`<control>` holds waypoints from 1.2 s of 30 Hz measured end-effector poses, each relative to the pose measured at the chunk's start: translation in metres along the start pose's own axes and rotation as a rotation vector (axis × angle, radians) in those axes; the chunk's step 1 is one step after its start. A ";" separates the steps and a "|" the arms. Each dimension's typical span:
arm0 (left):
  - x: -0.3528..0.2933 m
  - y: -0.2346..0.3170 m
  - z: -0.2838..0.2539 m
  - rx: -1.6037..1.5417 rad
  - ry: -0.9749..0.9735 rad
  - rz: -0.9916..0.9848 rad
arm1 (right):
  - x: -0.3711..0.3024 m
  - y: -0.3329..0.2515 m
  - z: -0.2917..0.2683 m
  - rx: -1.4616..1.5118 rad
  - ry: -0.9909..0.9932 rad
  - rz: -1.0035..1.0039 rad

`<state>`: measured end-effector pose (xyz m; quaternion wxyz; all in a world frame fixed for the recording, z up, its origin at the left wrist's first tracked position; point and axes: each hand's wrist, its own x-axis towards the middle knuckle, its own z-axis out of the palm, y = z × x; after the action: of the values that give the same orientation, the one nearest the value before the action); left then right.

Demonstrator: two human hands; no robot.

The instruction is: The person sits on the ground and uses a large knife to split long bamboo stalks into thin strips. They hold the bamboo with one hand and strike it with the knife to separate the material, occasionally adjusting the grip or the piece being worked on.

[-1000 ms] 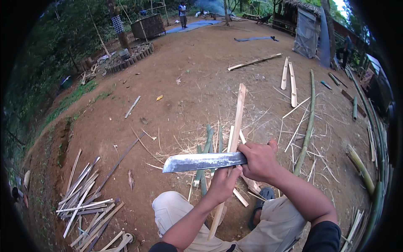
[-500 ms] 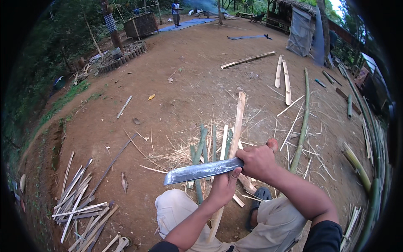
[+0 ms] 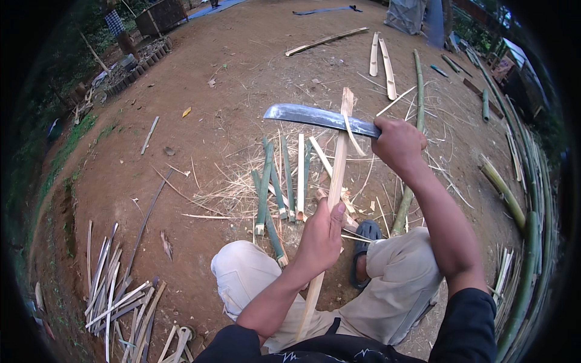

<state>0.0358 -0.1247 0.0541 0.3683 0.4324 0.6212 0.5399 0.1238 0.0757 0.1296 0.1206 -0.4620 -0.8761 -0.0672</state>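
My left hand [image 3: 321, 235] is closed round a long pale bamboo strip [image 3: 339, 163], which slants up and away from between my knees. My right hand [image 3: 399, 142] grips the handle of a machete [image 3: 308, 115], its broad, scuffed blade lying across the strip near the far end. A thin curled shaving [image 3: 353, 134] hangs from the strip at the blade. Below the blade on the ground, several green bamboo pieces [image 3: 267, 181] and a pale split piece [image 3: 301, 175] lie among shavings.
At the lower left is a pile of split strips [image 3: 115, 290]. A long green pole [image 3: 419, 103] runs along the ground to the right, and several more poles [image 3: 532, 266] line the right edge. Split bamboo halves [image 3: 387, 66] lie farther off on the brown dirt.
My right hand has pushed the machete away along the strip, from beside my left hand to near its far end. A shaving now curls off it. The view has tilted down.
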 end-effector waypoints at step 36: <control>0.001 -0.007 -0.018 -0.522 -0.126 -0.236 | -0.031 0.000 0.009 0.091 0.267 -0.188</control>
<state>0.0180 -0.1305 0.0496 0.5650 0.2805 0.4834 0.6070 0.1392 0.0527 0.1122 0.2502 -0.3588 -0.8938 -0.0992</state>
